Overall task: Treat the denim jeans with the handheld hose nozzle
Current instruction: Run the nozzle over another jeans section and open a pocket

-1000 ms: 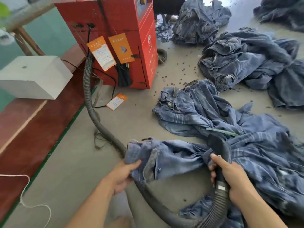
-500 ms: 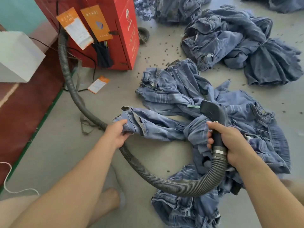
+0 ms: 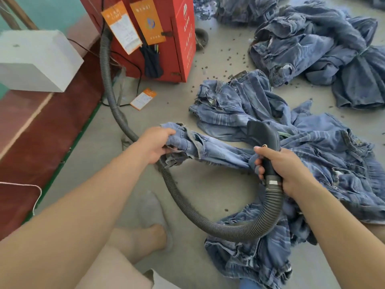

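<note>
Nozzle (image 3: 263, 132): upright, mouth toward ten o'clock.
Right hand (image 3: 286, 168): fist wrapped round nozzle neck.
Left hand (image 3: 155, 143): clutching jeans (image 3: 210, 150) leg end; leg runs three-to-nine o'clock.

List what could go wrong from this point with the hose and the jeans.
1. The right hand grips the nozzle together with a fold of the jeans, so cloth could bunch up and block its mouth.
2. The hose loops under the leg end held by the left hand and close to the foot; a pull could snag it.
3. Small dark bits litter the floor and may stick to the denim.
</note>
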`<state>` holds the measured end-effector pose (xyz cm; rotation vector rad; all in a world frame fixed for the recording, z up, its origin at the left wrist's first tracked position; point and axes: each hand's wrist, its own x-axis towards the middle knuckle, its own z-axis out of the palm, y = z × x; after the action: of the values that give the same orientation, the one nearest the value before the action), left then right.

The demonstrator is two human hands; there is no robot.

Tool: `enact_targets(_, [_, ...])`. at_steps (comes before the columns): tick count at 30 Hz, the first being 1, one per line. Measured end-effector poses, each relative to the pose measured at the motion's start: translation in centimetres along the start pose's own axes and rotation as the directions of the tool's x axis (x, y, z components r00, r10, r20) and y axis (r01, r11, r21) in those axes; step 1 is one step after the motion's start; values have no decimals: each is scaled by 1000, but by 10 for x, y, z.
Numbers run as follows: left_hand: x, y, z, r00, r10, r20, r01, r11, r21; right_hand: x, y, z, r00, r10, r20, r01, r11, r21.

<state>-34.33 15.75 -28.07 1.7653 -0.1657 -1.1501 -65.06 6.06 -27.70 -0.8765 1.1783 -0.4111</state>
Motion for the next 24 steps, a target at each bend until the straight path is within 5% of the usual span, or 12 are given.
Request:
enact_targets(4, [-21, -1, 3, 995, -32, 98, 24, 997, 77, -19, -3, 9, 998, -53, -24, 54, 998, 23])
enact_targets(13, [-23, -11, 8, 979, -189, 79, 191, 982, -11, -40, 3, 45, 1000, -28, -5, 28, 998, -50])
enact_targets(24, [-33, -31, 8, 979, -194, 68, 197, 980, -34, -38, 10, 54, 997, -68, 22, 70, 995, -77])
